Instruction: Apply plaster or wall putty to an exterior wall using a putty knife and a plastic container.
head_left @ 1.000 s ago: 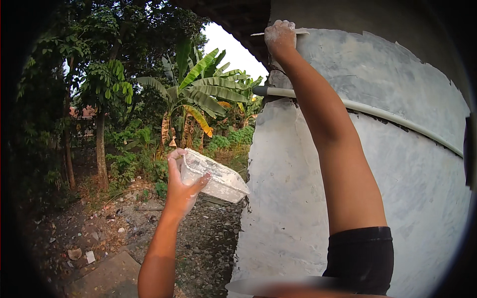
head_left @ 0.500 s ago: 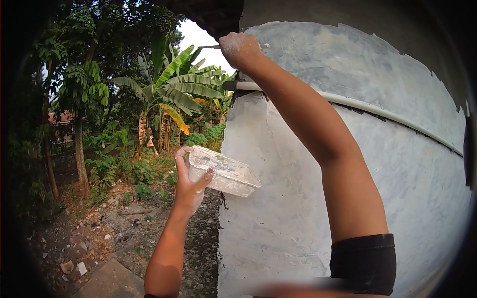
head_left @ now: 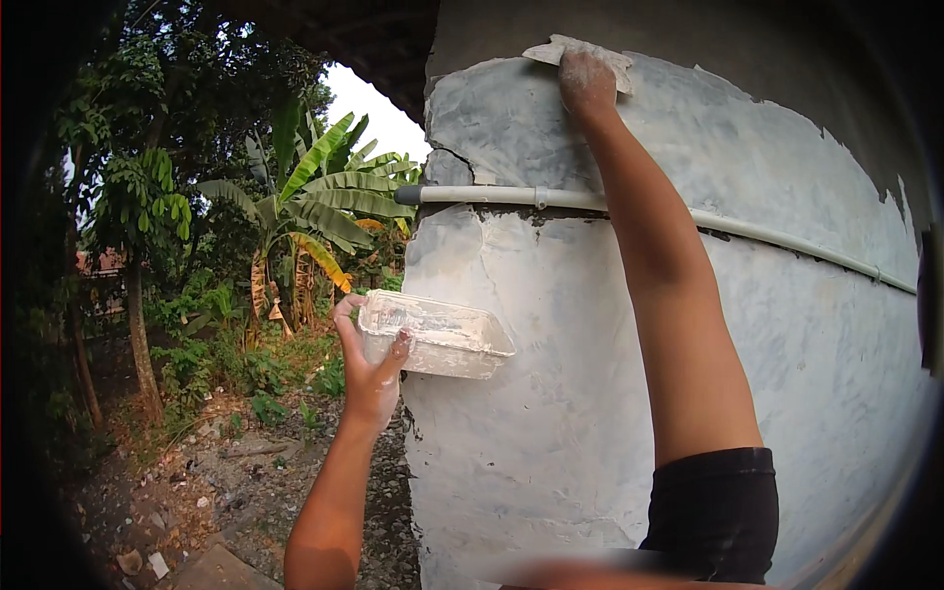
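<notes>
My left hand (head_left: 374,369) holds up a clear plastic tub (head_left: 447,356), smeared with whitish putty, by its left end. The thumb lies against the near side and the fingers reach round the far side. High on the wall (head_left: 531,413), my right hand (head_left: 588,87) grips a flat, putty-coated scraper (head_left: 617,62). Its pale blade lies against the upper edge of the grey-white coat, where bare darker plaster begins. Most of the right fingers are turned away from view.
A white pipe (head_left: 570,200) with a dark end runs across the wall, below my right hand and behind my forearm. Left of the wall corner lies stony ground (head_left: 256,482) with litter. Banana plants (head_left: 324,197) and trees stand beyond.
My right hand has moved right along the upper wall, away from the corner, and the scraper's flat blade now shows. My left hand still holds the tub, which is tilted a little less.
</notes>
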Demonstrator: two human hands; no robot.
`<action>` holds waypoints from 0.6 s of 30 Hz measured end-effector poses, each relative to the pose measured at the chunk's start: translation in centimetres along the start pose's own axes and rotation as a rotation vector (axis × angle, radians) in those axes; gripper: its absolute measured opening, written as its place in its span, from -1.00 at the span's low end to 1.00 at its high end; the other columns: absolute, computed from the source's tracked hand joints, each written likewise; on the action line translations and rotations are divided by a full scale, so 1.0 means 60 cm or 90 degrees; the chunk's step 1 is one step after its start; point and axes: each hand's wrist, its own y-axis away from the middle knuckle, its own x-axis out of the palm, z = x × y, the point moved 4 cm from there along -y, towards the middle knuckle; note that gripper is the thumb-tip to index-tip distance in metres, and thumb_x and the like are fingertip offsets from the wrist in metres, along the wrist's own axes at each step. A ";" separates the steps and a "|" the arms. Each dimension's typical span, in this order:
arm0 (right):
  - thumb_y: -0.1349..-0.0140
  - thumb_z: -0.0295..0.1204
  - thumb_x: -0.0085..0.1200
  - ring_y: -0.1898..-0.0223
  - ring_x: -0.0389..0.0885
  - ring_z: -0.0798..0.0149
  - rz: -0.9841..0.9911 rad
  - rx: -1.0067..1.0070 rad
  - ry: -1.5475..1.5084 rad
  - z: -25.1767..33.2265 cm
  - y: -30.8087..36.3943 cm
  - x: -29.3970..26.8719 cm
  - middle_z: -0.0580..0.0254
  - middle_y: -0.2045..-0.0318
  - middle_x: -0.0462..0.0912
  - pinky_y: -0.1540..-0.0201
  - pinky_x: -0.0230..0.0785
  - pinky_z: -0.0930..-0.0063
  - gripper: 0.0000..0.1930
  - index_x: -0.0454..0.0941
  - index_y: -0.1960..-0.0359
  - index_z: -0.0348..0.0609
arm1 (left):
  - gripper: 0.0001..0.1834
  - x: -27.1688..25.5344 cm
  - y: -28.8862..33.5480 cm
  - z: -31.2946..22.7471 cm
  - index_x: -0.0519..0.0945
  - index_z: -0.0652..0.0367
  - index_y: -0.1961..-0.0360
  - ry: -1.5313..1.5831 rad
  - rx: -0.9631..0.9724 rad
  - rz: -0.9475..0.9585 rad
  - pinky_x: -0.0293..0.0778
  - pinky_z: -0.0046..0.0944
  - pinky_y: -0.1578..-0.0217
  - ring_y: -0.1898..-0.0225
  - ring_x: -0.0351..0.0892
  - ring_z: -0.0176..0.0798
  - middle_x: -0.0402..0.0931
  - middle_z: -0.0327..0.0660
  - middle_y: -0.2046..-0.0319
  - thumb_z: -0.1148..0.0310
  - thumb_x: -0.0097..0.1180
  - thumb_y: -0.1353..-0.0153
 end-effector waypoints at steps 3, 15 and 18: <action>-0.15 -0.41 0.03 0.20 0.71 0.01 0.026 -0.151 -0.003 0.044 0.019 -0.025 0.01 0.27 0.71 0.14 0.57 0.17 -0.80 0.70 0.29 -0.11 | -0.31 0.009 -0.011 0.004 0.07 -0.05 -0.20 -0.003 0.020 0.001 0.29 -0.29 -0.09 -0.02 0.32 -0.33 0.29 -0.25 -0.01 0.42 0.27 -0.21; -0.23 -0.46 0.02 0.17 0.74 0.08 0.071 -0.046 0.111 -0.089 -0.032 -0.121 0.14 0.23 0.74 0.20 0.60 0.22 -0.80 0.72 0.25 0.00 | -0.30 0.059 -0.035 -0.005 0.11 0.04 -0.20 -0.123 0.095 0.043 0.28 -0.25 -0.13 -0.05 0.30 -0.30 0.26 -0.18 -0.02 0.48 0.29 -0.16; -0.25 -0.45 0.05 0.14 0.74 0.13 0.063 0.113 0.088 -0.139 -0.035 -0.124 0.20 0.21 0.75 0.18 0.60 0.29 -0.81 0.73 0.22 0.03 | -0.29 0.076 -0.034 -0.007 0.08 0.04 -0.21 -0.131 0.071 0.046 0.30 -0.26 -0.11 -0.04 0.31 -0.29 0.27 -0.15 -0.02 0.51 0.28 -0.16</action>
